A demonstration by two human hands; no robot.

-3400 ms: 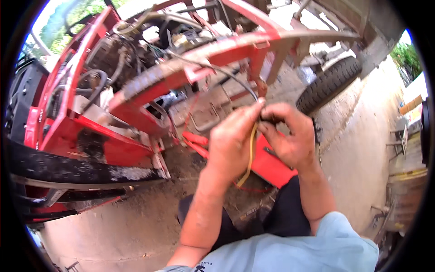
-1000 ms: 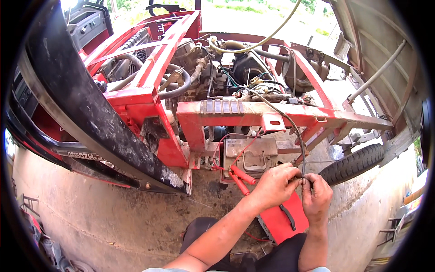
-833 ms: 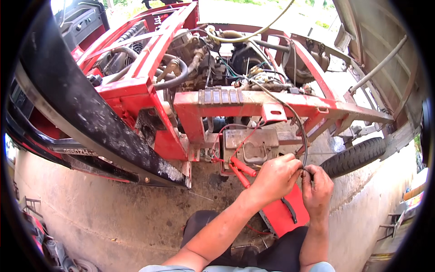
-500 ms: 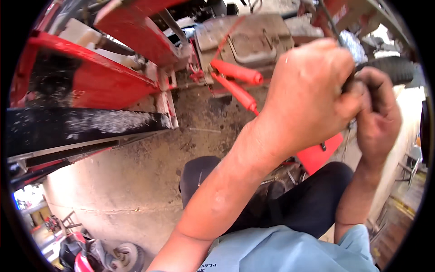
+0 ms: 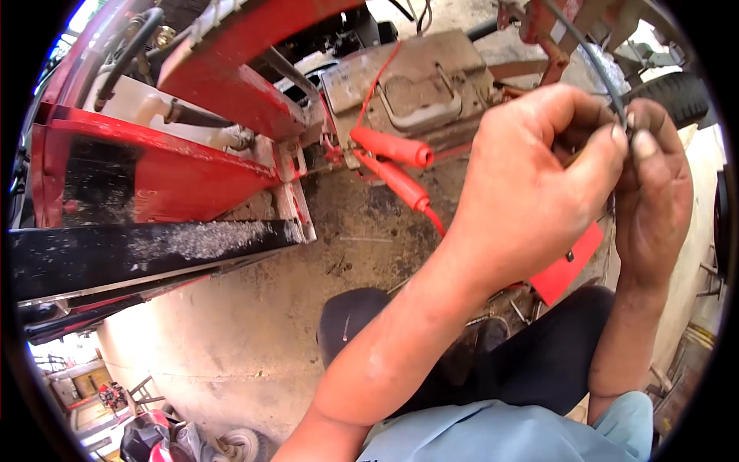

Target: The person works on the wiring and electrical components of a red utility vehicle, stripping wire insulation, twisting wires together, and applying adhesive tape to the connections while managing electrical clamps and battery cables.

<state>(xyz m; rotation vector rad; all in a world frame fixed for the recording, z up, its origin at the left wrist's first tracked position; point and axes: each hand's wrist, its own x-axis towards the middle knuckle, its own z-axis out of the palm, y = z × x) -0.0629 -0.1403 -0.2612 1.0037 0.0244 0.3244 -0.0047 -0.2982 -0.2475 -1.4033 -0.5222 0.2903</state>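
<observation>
My left hand (image 5: 531, 177) pinches a dark cable (image 5: 586, 48) between thumb and index finger at the right side, its other fingers curled. My right hand (image 5: 653, 185) is beside it, thumb and bent fingers closed on the same cable, fingertips almost touching the left thumb. The cable runs up from my fingers past a frame bracket. Left of my hands, two red clamps (image 5: 392, 147) with red insulated handles are at the front of a dusty battery (image 5: 350, 77), a thin red wire rising from them. A red flat-topped case (image 5: 562, 269) lies below my hands, partly hidden by them.
The vehicle's red frame (image 5: 177, 177) and black bumper (image 5: 154, 262) fill the left. A tire (image 5: 673, 96) is at upper right. Concrete floor (image 5: 231, 323) lies below, with motorcycle parts (image 5: 154, 439) at lower left. My bent legs are beneath my arms.
Over the last second the view has tilted down toward my lap, and my hands now appear higher and further right, still on the cable. Earlier a yellow wire hung plainly below them.
</observation>
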